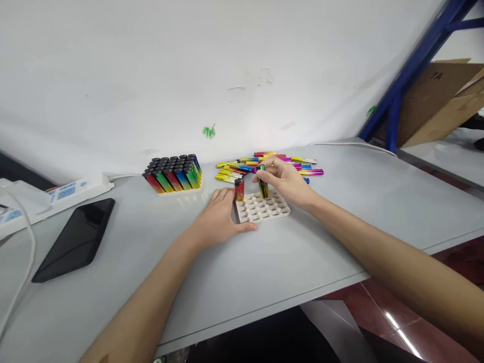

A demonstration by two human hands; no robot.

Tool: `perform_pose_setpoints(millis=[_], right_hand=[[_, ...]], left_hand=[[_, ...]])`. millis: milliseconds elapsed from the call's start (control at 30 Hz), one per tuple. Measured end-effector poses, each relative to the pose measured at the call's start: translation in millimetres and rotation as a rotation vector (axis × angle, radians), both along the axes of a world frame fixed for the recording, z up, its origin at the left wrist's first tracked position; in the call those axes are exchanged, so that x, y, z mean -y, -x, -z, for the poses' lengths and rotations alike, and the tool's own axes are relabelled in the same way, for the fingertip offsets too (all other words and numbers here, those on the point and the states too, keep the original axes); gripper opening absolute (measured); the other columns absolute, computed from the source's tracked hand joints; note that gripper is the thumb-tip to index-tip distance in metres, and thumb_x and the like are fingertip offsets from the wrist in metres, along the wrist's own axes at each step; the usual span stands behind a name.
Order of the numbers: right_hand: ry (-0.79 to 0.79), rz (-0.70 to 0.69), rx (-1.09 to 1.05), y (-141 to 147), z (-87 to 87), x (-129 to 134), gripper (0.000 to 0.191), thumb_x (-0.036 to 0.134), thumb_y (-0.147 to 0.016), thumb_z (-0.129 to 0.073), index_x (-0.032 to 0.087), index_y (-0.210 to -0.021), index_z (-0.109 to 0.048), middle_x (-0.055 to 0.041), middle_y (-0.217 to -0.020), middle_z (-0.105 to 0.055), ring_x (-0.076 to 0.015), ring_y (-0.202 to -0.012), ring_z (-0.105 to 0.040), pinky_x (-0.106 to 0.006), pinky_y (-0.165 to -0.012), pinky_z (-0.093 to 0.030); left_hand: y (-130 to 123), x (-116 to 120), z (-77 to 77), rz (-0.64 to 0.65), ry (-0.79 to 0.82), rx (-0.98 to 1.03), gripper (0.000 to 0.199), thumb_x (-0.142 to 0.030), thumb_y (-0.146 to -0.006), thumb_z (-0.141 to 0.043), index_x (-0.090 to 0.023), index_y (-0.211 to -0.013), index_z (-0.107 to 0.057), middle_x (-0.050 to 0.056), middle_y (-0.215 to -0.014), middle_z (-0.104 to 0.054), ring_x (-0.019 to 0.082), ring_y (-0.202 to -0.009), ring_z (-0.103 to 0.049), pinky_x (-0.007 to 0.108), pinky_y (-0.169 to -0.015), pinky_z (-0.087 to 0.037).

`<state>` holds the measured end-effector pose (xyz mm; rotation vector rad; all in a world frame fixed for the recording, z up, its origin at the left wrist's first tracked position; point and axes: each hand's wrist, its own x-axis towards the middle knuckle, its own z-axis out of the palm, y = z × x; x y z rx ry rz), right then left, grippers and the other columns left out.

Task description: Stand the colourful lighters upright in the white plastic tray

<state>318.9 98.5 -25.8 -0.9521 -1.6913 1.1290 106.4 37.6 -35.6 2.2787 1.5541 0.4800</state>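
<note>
My left hand [216, 218] braces the left side of a white slotted tray [265, 218], thumb along its front edge and fingers by its back left corner. One red-and-yellow lighter [239, 191] stands upright in that corner of the tray. Between the thumb and fingers of my right hand [285, 180] is a green-and-yellow lighter [263, 189], nearly upright over the tray's back row. Whether its lower end sits in a slot, I cannot tell. Behind the tray lies a loose pile of shiny multicoloured lighters [230, 174], partly hidden by my right hand.
A second tray packed with upright black-topped lighters [174, 174] stands at the back left. A black phone [77, 239] and a white power strip [71, 191] with cables lie at the left. Cardboard boxes [434, 101] lean behind a blue metal frame [393, 121] at the right.
</note>
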Motion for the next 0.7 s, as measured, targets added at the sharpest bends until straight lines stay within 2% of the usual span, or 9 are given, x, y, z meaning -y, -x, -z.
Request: perform_pose_setpoints(millis=[167, 267, 500, 700], right_hand=[[-0.013, -0.079, -0.04, 4, 2.3, 1, 0.034, 0.047, -0.084, -0.071, 0.023, -0.099, -0.052, 0.0007, -0.082, -0.069, -0.0176, -0.08, -0.065, -0.034, -0.075, -0.051], [-0.076, -0.103, -0.07, 6, 6.3, 0, 0.031, 0.042, -0.083, -0.074, 0.022, -0.098, -0.056, -0.0002, -0.087, -0.065, -0.0173, -0.083, -0.064, -0.035, -0.076, -0.053], [-0.185, -0.085, 0.017, 7, 9.9, 1, 0.024, 0.036, -0.086, -0.07, 0.022, -0.102, -0.058, 0.002, -0.084, -0.058, -0.0156, -0.077, -0.06, -0.035, -0.077, -0.051], [-0.242, -0.069, 0.063, 7, 9.5, 3, 0.024, 0.035, -0.088, -0.069, 0.022, -0.106, -0.058, 0.0025, -0.081, -0.058, -0.0161, -0.076, -0.06, -0.034, -0.077, -0.051]], left_hand=[[0, -1, 2.2, 0.01, -0.011, 0.001, 0.079, -0.071, -0.071, -0.07, -0.021, -0.128, -0.048, 0.012, -0.126, -0.056, 0.036, -0.123, -0.047, 0.049, -0.102, -0.042], [-1, -1, 0.8, 0.01, -0.012, -0.002, 0.08, -0.069, -0.071, -0.071, -0.021, -0.13, -0.047, 0.012, -0.127, -0.056, 0.036, -0.123, -0.047, 0.049, -0.103, -0.041], [0, -1, -0.6, 0.019, -0.011, -0.014, 0.08, -0.071, -0.071, -0.071, -0.017, -0.126, -0.049, 0.014, -0.127, -0.055, 0.035, -0.122, -0.047, 0.048, -0.104, -0.041], [-1, 0, 0.5, 0.044, -0.029, -0.02, 0.077, -0.074, -0.07, -0.069, -0.019, -0.121, -0.051, 0.013, -0.126, -0.055, 0.036, -0.121, -0.047, 0.049, -0.104, -0.04]])
